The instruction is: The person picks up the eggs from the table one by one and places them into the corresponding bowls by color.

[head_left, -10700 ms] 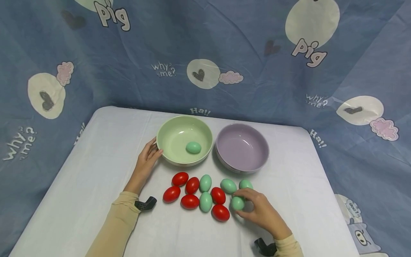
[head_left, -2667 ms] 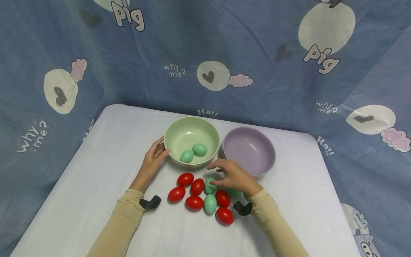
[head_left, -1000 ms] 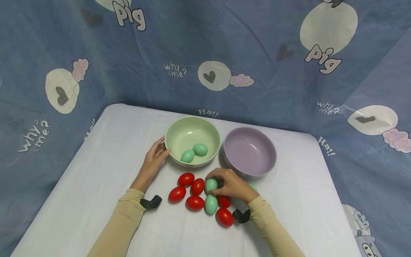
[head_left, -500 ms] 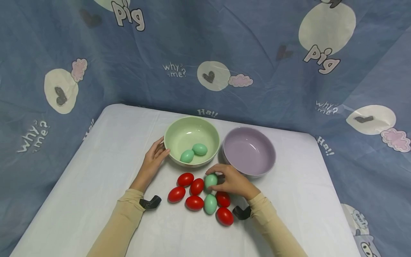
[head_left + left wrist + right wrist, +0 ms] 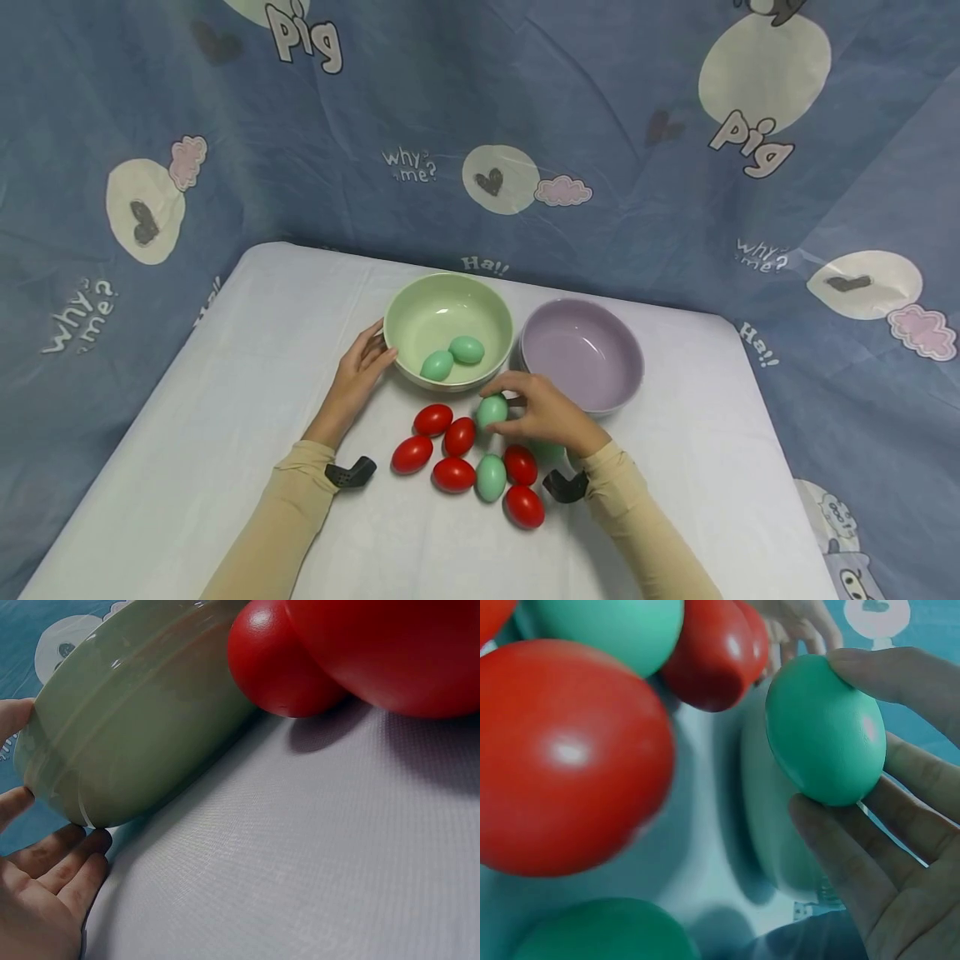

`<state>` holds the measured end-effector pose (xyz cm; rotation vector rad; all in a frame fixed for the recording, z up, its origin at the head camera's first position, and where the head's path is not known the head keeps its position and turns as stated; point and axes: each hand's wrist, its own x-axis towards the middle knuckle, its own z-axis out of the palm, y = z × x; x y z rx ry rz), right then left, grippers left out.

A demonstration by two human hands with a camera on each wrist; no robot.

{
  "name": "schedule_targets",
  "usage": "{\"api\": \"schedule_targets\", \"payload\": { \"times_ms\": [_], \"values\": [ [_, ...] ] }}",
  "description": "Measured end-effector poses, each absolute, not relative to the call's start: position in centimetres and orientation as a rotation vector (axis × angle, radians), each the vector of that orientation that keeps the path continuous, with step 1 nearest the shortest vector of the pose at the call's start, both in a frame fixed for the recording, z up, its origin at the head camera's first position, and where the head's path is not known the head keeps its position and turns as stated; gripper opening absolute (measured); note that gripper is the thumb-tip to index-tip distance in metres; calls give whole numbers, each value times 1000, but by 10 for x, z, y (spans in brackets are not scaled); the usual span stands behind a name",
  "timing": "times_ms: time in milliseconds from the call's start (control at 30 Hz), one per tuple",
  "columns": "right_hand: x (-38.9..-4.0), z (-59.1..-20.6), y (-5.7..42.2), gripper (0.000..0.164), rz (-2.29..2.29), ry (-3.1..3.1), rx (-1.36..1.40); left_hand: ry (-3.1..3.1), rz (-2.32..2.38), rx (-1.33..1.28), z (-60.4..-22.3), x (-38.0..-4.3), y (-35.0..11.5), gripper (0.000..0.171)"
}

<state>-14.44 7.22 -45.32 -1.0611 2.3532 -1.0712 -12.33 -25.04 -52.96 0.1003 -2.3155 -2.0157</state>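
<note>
My right hand (image 5: 543,410) pinches a green egg (image 5: 492,412) between thumb and fingers, over the table in front of the two bowls. In the right wrist view that egg (image 5: 825,731) sits at the fingertips. My left hand (image 5: 357,379) touches the left side of the light green bowl (image 5: 420,321), its fingers spread along the outer wall. In the left wrist view the fingertips (image 5: 97,840) reach the bowl's lower edge. Two green eggs (image 5: 467,350) lie inside this bowl. One green egg (image 5: 491,477) lies on the table among several red eggs (image 5: 453,475).
A purple bowl (image 5: 581,354) stands right of the green one, with no egg showing inside. Under my right wrist more green eggs (image 5: 547,451) are partly hidden. A white cloth (image 5: 300,283) covers the table, and a blue printed curtain (image 5: 337,208) hangs behind.
A second green egg has joined the first in the green bowl since the earliest frame. My right hand has since gripped another green egg and moved it slightly toward the bowls. My left hand stays put.
</note>
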Motion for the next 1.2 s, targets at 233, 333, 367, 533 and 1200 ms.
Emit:
{"api": "schedule_targets", "payload": {
  "times_ms": [233, 333, 367, 533, 1200],
  "values": [
    [-150, -442, 70, 43, -1049, 2372, -1086, -2318, -2018, 103, -530, -124, -251, 65],
    [-152, -437, 68, 42, -1046, 2376, -1096, -2315, -2022, 102, -530, -124, -251, 66],
    [-153, -436, 68, 42, -1043, 2378, -1102, -2313, -2026, 101, -530, -124, -251, 66],
    [-156, -431, 67, 42, -1021, 2398, -1139, -2302, -2042, 96, -531, -124, -252, 65],
    [-183, -417, 52, 42, -1122, 2347, -1025, -2308, -2033, 101, -530, -123, -252, 66]
  ]
}}
